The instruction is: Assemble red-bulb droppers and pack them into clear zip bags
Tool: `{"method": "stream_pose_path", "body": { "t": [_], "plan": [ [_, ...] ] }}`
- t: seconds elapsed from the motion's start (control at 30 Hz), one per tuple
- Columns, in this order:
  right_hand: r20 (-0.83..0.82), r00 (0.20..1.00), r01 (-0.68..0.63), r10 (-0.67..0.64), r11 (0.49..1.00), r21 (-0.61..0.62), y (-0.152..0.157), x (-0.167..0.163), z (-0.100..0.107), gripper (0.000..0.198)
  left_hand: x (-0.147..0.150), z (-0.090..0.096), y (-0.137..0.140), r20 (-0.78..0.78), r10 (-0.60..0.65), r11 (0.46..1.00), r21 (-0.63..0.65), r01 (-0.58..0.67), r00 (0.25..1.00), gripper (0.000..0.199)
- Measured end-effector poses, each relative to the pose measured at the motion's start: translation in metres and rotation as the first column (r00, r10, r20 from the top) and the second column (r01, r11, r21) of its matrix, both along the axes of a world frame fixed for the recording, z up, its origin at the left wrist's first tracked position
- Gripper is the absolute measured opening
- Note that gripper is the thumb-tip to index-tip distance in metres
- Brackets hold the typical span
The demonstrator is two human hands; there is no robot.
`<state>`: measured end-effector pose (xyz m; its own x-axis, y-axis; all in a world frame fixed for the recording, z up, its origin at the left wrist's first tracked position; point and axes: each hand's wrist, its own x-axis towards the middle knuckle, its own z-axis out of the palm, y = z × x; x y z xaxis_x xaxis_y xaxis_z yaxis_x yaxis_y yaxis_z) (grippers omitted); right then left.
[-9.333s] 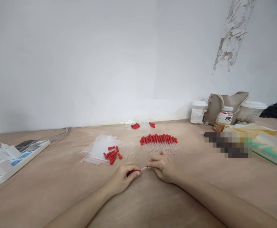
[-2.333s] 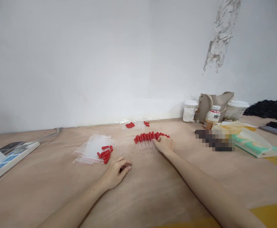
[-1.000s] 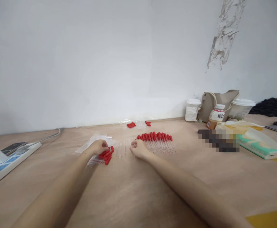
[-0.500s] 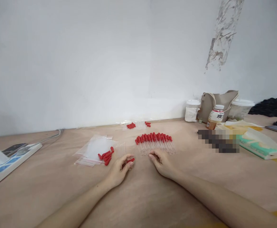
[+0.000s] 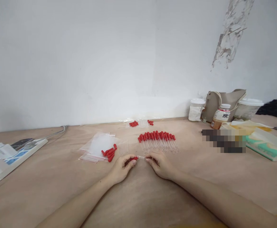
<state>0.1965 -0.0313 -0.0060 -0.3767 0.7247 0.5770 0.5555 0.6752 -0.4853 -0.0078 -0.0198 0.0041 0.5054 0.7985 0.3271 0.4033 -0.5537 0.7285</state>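
Observation:
My left hand [image 5: 123, 167] is closed around a red rubber bulb [image 5: 134, 158]. The fingers of my right hand [image 5: 159, 163] pinch a thin clear glass tube [image 5: 141, 157], whose left end meets the mouth of the bulb. How far the tube sits inside the bulb I cannot tell. Beyond my right hand lies a row of droppers [image 5: 158, 139], each a clear tube with a red bulb on top. Several loose red bulbs [image 5: 110, 152] are left of my left hand, and a few loose clear tubes [image 5: 123, 147] lie just beyond it.
Clear plastic bags [image 5: 97, 144] lie under the loose bulbs. More red bulbs [image 5: 134, 123] rest on plastic by the wall. A power strip [image 5: 37, 147] is at the left. A lidded cup [image 5: 196, 110], a bottle [image 5: 221, 117] and a tissue pack [image 5: 266, 147] stand or lie at the right.
My two hands have come closer together. The glass tube now shows between them, its end at the red bulb. The whole view has shifted slightly.

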Motion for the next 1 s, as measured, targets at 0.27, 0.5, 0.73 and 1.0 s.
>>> {"method": "stream_pose_path", "body": {
  "t": [0.27,0.5,0.73,1.0],
  "plan": [
    [0.058,0.998,-0.029,0.028,0.999,0.015,0.003,0.003,-0.003,0.019,-0.001,-0.002,-0.001,-0.023,0.006,1.0,-0.025,-0.006,1.0,0.025],
    [0.242,0.97,-0.046,0.021,0.994,0.1,0.005,0.009,0.007,0.02,-0.001,0.002,-0.006,-0.138,-0.078,0.996,0.039,0.084,0.987,0.024],
    [0.315,0.947,-0.024,-0.062,0.965,0.262,0.0,0.006,0.0,0.02,0.0,0.003,-0.008,-0.249,-0.008,0.984,0.17,0.052,0.969,0.02],
    [0.305,0.951,0.004,-0.053,0.987,0.159,-0.008,-0.003,-0.002,0.023,0.002,0.007,-0.013,-0.273,-0.009,0.973,0.219,0.071,0.962,0.02]
  ]
}}
